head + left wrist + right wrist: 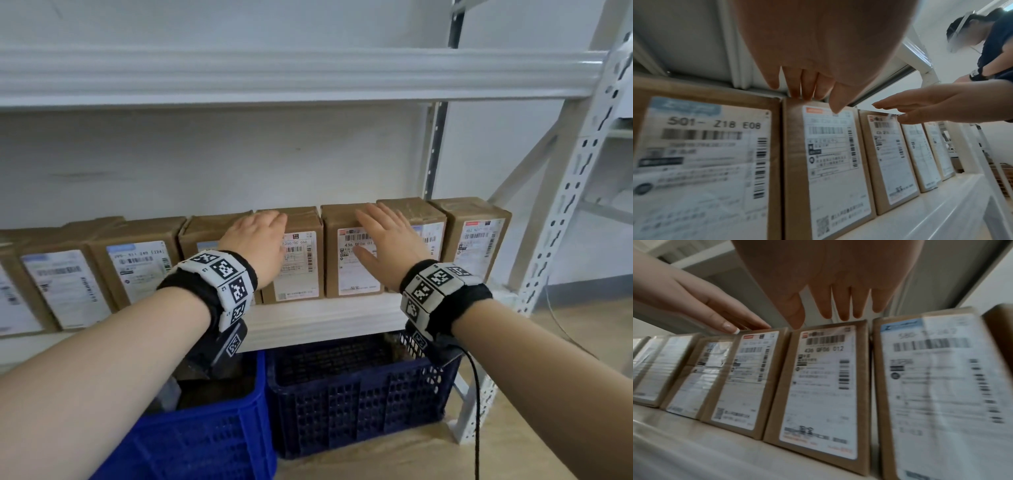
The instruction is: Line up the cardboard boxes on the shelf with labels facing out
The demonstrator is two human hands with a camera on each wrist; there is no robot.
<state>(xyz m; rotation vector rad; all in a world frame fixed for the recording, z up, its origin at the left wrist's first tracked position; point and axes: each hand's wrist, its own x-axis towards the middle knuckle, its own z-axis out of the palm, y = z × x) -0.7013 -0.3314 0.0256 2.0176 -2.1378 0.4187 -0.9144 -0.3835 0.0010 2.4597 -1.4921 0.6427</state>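
Several brown cardboard boxes stand in a row on the white shelf, their white labels facing out. My left hand lies with straight fingers on the top front edge of one middle box. My right hand is spread flat over the neighbouring box with the "436" label, thumb by the label's top. In the right wrist view its fingers show just above that box's top edge; I cannot tell whether they touch it. A narrow gap separates the two boxes.
An upper shelf beam runs close above the boxes. The perforated white upright stands at the right end of the row. Under the shelf sit a bright blue crate and a dark blue crate. A black cable hangs from my right wrist.
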